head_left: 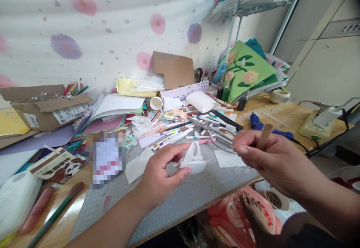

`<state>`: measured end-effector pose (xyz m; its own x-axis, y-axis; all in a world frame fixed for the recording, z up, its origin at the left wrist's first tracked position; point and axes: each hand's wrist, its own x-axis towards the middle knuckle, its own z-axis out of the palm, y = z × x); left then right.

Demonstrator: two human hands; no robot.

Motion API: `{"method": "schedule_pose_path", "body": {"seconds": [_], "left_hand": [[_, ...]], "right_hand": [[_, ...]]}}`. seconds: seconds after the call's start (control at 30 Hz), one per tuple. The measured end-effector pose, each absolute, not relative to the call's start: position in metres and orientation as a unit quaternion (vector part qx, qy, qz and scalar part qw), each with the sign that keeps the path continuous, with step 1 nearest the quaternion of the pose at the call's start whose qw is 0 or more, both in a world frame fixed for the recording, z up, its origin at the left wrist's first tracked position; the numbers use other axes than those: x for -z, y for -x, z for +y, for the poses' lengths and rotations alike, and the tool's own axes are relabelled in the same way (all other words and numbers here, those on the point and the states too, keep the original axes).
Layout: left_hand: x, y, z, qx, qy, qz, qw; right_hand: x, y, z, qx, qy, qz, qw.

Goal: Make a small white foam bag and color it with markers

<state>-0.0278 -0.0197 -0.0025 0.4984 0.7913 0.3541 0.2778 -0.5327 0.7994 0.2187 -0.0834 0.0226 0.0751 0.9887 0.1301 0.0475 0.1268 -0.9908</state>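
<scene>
My left hand (161,175) grips a small white basket (194,162) with a looped handle, thumb and fingers closed on its left side. The basket is over the grey cutting mat (157,212). Off to its right, my right hand (274,162) is raised with its fingers closed round a flat brown wooden stick (264,136), whose upper end sticks out above the fist. The stick's lower part is mostly hidden by the fingers. Metal scissors (216,137) lie between the hands. A white paper sheet (227,159) lies under them on the mat.
Pens and markers (176,132) are heaped behind the basket. A blue glue gun (255,122) and a power strip (317,124) stand at the right. On the left are a cardboard box (47,109), a carton (56,165) and a large brush (59,210).
</scene>
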Motion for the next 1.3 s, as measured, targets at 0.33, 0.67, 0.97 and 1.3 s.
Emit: {"method": "schedule_pose_path", "body": {"seconds": [0.33, 0.67, 0.97, 1.3], "left_hand": [[0.004, 0.037, -0.008, -0.434, -0.853, 0.285, 0.049], [0.006, 0.031, -0.023, -0.339, -0.93, 0.123, 0.071], [-0.006, 0.025, -0.035, -0.331, -0.703, 0.071, 0.625], [-0.007, 0.035, -0.022, -0.367, -0.49, 0.105, 0.784]], "right_hand": [[-0.016, -0.274, -0.072, -0.234, 0.661, -0.586, 0.405], [-0.017, -0.214, -0.052, -0.277, 0.537, -0.701, 0.379], [-0.025, -0.166, -0.045, -0.65, 0.31, -0.603, 0.344], [-0.003, -0.14, -0.023, -0.726, 0.376, -0.452, 0.357]]}}
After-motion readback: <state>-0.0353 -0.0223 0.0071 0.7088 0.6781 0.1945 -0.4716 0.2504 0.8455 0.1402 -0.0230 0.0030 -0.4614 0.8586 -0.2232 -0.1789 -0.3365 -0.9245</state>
